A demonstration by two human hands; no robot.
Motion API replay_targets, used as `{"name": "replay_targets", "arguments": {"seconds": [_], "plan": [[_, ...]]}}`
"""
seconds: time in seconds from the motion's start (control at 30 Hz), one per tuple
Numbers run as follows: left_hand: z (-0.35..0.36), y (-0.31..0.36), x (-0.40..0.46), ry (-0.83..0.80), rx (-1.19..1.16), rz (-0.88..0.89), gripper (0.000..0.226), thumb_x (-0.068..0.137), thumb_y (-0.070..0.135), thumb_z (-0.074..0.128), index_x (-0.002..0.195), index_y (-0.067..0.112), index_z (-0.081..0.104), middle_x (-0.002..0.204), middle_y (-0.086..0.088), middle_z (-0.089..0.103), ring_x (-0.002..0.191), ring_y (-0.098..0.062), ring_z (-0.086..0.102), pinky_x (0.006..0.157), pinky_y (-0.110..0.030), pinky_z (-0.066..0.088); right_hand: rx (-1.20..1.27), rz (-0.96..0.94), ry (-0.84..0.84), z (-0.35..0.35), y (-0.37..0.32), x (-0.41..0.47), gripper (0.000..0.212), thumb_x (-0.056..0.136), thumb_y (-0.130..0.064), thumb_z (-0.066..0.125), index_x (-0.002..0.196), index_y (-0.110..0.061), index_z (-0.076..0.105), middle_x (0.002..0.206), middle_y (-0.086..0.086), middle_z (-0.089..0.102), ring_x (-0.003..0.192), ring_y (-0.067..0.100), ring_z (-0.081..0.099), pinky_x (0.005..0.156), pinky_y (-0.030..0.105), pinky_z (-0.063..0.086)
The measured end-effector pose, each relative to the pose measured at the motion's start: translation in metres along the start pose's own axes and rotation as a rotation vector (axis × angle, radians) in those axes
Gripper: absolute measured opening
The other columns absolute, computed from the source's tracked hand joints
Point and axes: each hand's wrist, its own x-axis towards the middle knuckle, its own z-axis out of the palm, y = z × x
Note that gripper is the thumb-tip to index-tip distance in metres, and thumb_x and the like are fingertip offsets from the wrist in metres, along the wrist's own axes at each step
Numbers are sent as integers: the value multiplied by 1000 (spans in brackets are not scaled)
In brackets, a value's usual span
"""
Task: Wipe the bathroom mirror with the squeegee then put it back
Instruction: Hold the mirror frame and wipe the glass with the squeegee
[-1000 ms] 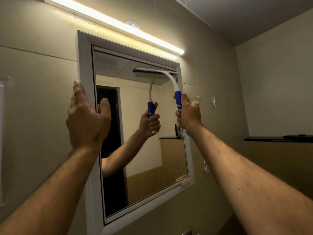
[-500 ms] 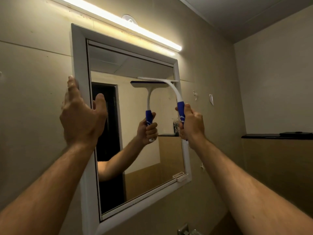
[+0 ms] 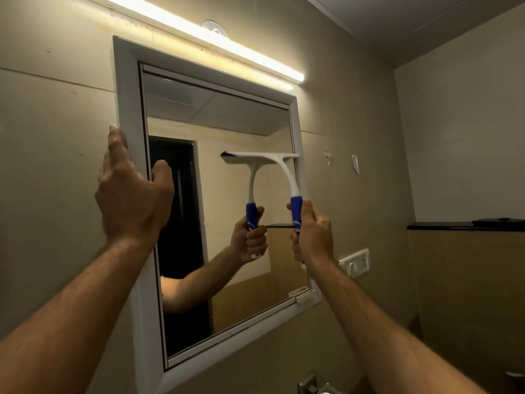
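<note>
Both hands are up at the mirror. The left hand clasps the white frame's left edge, thumb on the glass. The right hand has a tight grip round the squeegee handle, its blade flat against the glass midway up, by the right edge.

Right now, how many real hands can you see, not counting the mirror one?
2. The left hand holds the mirror frame's left edge. The right hand grips the squeegee handle at the mirror's right side. A third hand is only a reflection.
</note>
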Motion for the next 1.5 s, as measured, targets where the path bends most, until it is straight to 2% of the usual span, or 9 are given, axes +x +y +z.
{"name": "replay_targets", "arguments": {"seconds": [0.17, 0.33, 0.5, 0.7, 0.83, 1.07, 1.27, 1.4, 1.5], "plan": [[10, 21, 7, 133, 128, 95, 41, 101, 45, 20, 120, 24, 49, 53, 5, 36, 38, -6, 26, 39, -19, 21, -41, -58, 34, 5, -21, 12, 54, 98, -55, 31, 108, -10, 60, 60, 1, 49, 44, 10, 42, 40, 23, 36], [9, 29, 11, 60, 43, 102, 42, 101, 48, 18, 120, 25, 48, 54, 5, 38, 40, -8, 33, 42, -19, 28, -8, -59, -11, 18, -24, 15, 50, 98, -55, 31, 112, -16, 60, 61, 2, 47, 43, 9, 40, 38, 21, 36], [-1, -2, -4, -1, 16, 48, 37, 100, 44, 25, 119, 25, 50, 52, 5, 34, 38, -7, 27, 40, -19, 23, -4, -24, -18, 4, 3, -4, 50, 97, -55, 31, 112, -18, 62, 58, 1, 46, 40, 7, 39, 37, 20, 35], [9, 17, 1, 154, 127, 96, 41, 101, 45, 18, 119, 25, 49, 53, 6, 33, 37, -6, 24, 40, -19, 20, -5, -45, -17, 5, -18, 3, 48, 98, -53, 32, 114, -19, 61, 59, 0, 48, 42, 8, 40, 38, 20, 35], [10, 25, 8, 100, 107, 116, 36, 101, 45, 22, 118, 26, 48, 53, 6, 36, 38, -6, 27, 40, -19, 23, 2, -50, -19, 12, -25, 11, 49, 98, -53, 32, 111, -16, 60, 59, 1, 47, 43, 9, 40, 39, 21, 35], [-11, -27, -12, -14, 0, 47, 40, 99, 43, 25, 122, 23, 51, 55, 4, 39, 39, -8, 30, 40, -20, 28, 14, -10, -21, -7, 25, -15, 43, 96, -53, 35, 96, -17, 59, 60, 4, 47, 44, 11, 41, 40, 22, 35], [2, 1, 0, 147, 142, 144, 36, 101, 43, 28, 119, 22, 51, 52, 5, 34, 38, -6, 26, 39, -19, 22, -17, -59, -23, -3, -3, 1, 47, 98, -52, 32, 111, -17, 61, 58, 0, 45, 40, 7, 38, 37, 19, 34], [6, 8, 8, 118, 90, 146, 43, 99, 47, 18, 116, 24, 50, 51, 7, 32, 37, -5, 23, 37, -18, 20, -2, -65, -22, 9, -9, 10, 48, 98, -53, 32, 110, -16, 60, 58, 2, 45, 41, 8, 37, 36, 19, 33], [1, -14, -3, 79, 31, 130, 44, 99, 48, 17, 115, 24, 50, 51, 7, 34, 37, -5, 24, 37, -18, 21, 26, -46, -24, 4, 12, -3, 47, 98, -53, 32, 102, -15, 60, 58, 3, 44, 41, 9, 37, 37, 21, 32]]}}
